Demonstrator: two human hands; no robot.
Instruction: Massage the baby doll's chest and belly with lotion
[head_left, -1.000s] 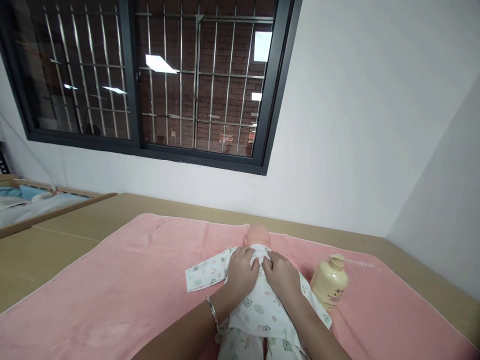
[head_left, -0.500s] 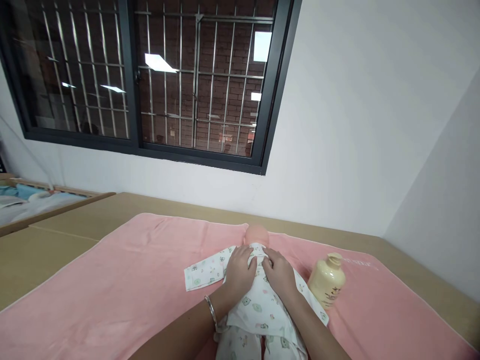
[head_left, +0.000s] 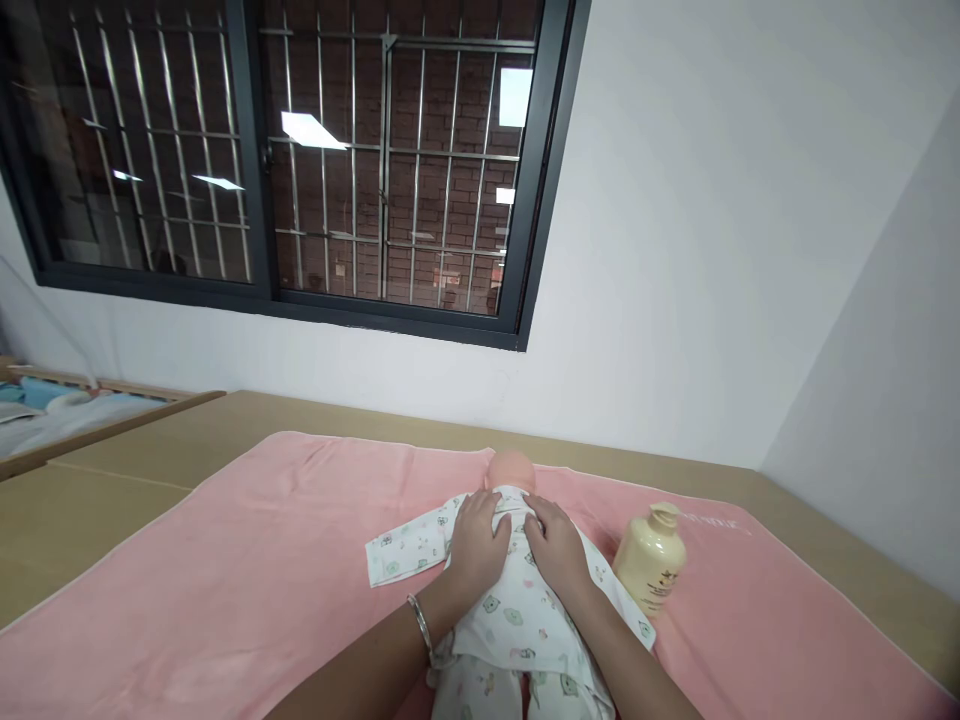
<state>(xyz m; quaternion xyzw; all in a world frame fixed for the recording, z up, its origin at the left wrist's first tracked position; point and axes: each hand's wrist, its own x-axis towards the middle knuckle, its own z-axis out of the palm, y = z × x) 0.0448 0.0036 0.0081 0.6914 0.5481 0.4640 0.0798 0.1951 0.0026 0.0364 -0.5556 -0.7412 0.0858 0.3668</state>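
A baby doll (head_left: pixel 517 610) in white printed clothes lies on a pink towel (head_left: pixel 247 560), its head away from me. My left hand (head_left: pixel 480 545) rests flat on the left side of its upper back or chest; which side faces up I cannot tell. On the right side lies my right hand (head_left: pixel 556 550), fingers stretched toward the doll's shoulder. Both hands touch the cloth with fingers extended and grip nothing. The doll's left-hand sleeve (head_left: pixel 409 548) spreads out sideways. A silver bangle (head_left: pixel 420 625) circles my left wrist.
A pale yellow pump-style bottle (head_left: pixel 651 560) stands on the towel right of the doll, close to the other sleeve. Under the towel is a wooden tabletop (head_left: pixel 112 470) against a white wall. A barred window (head_left: pixel 390 170) is above. A wooden-edged crib or box (head_left: pixel 82 420) holds bedding at far left.
The view has shifted slightly, so the surroundings sit a little further left. Both hands stay on the doll with hardly any visible movement.
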